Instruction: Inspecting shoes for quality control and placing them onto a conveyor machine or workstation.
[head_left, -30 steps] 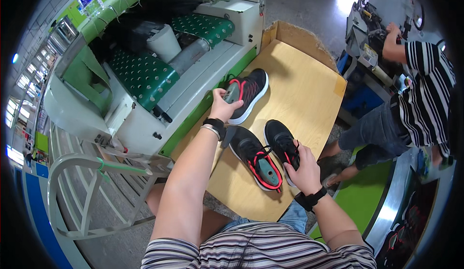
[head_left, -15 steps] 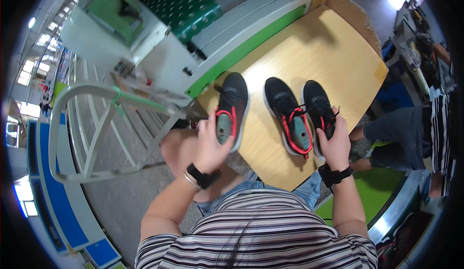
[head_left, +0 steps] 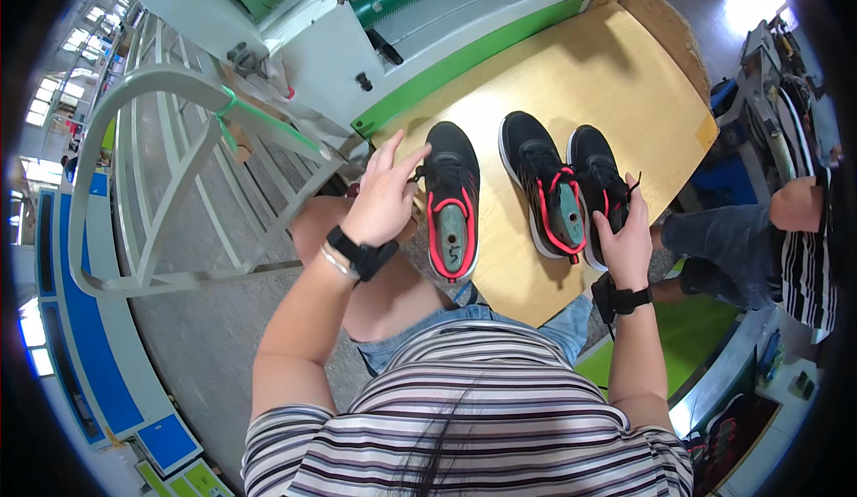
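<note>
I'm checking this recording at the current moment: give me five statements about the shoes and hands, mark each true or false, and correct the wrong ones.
1. The right hand grips the rightmost sneaker. True.
2. The left hand is closed in a fist. False: it is open, fingers extended, beside the leftmost sneaker.
3. The leftmost sneaker has a grey-green insert inside. True.
4. The middle sneaker has a plain white collar lining. False: the lining is red.
5. All three sneakers' toes point toward the person. False: they point away.
</note>
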`<state>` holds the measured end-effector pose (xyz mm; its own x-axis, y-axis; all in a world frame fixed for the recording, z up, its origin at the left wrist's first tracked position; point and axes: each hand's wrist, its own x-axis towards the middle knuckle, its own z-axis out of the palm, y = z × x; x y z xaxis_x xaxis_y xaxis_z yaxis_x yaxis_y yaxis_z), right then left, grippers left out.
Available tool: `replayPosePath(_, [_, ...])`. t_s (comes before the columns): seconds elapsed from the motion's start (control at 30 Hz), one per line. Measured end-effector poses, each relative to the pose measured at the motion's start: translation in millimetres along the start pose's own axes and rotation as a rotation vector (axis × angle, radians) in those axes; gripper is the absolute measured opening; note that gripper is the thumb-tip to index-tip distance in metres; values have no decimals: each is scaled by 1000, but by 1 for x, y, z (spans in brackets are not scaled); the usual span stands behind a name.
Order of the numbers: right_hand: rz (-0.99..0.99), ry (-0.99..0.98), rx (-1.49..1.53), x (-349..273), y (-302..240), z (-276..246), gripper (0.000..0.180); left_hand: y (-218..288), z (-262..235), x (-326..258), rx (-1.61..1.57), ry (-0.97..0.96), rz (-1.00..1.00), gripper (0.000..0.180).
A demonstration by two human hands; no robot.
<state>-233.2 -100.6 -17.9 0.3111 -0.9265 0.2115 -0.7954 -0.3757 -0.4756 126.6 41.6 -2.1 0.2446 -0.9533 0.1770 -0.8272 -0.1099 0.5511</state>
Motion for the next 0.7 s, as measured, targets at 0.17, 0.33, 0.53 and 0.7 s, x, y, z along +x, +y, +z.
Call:
replayPosePath(0.17, [17,-4,15,0,-2,1,80,11,-13,4,-368,-334,-403,17])
replayPosePath(0.33, [25,2,24,-1,-2,0,80,42,-24,-22,-910,-376,-291,20])
replayPosePath(0.53, [-27,-10,-4,0,5,3,81,52,-6,-27,-181,-129,96,24])
replayPosePath(0.7, [-9,-42,18,2,1,-3,81,56,-5,-19,-41,-45,150,16])
